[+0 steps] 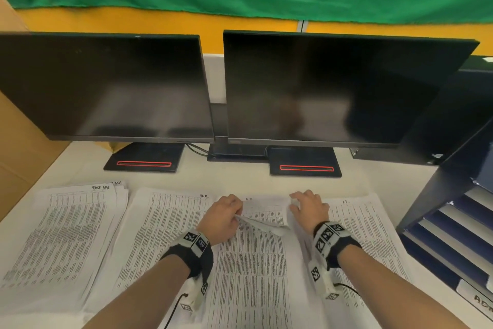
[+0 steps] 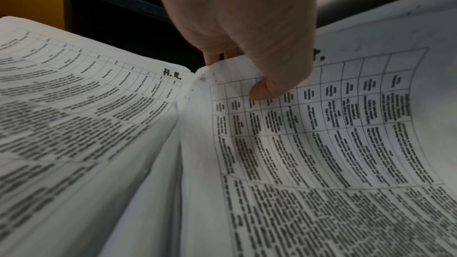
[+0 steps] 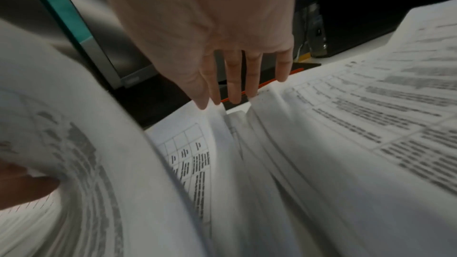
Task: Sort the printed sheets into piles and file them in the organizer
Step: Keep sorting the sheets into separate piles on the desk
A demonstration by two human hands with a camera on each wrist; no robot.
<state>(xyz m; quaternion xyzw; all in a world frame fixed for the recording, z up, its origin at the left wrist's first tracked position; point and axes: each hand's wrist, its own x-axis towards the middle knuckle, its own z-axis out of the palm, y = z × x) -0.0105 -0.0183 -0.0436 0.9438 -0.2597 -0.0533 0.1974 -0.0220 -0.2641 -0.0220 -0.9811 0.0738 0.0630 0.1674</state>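
Several piles of printed sheets lie side by side on the white desk. My left hand point(image 1: 234, 215) pinches the top left corner of the top sheet point(image 1: 262, 224) of the middle pile point(image 1: 253, 270) and lifts it. In the left wrist view the thumb point(image 2: 264, 89) presses on that sheet point(image 2: 333, 124), with fingers under it. My right hand point(image 1: 297, 202) is at the middle pile's top right corner. There its straight fingers point(image 3: 233, 93) touch the far edges of the fanned sheets point(image 3: 259, 144). The dark blue organizer point(image 1: 437, 195) stands at the right.
A pile marked H.R. point(image 1: 165, 227) lies left of the middle pile, another pile point(image 1: 61, 235) at far left, and one point(image 1: 368, 222) under my right wrist. Two dark monitors point(image 1: 106, 88) point(image 1: 333, 88) on stands fill the back. A cardboard box point(image 1: 18, 158) borders the left.
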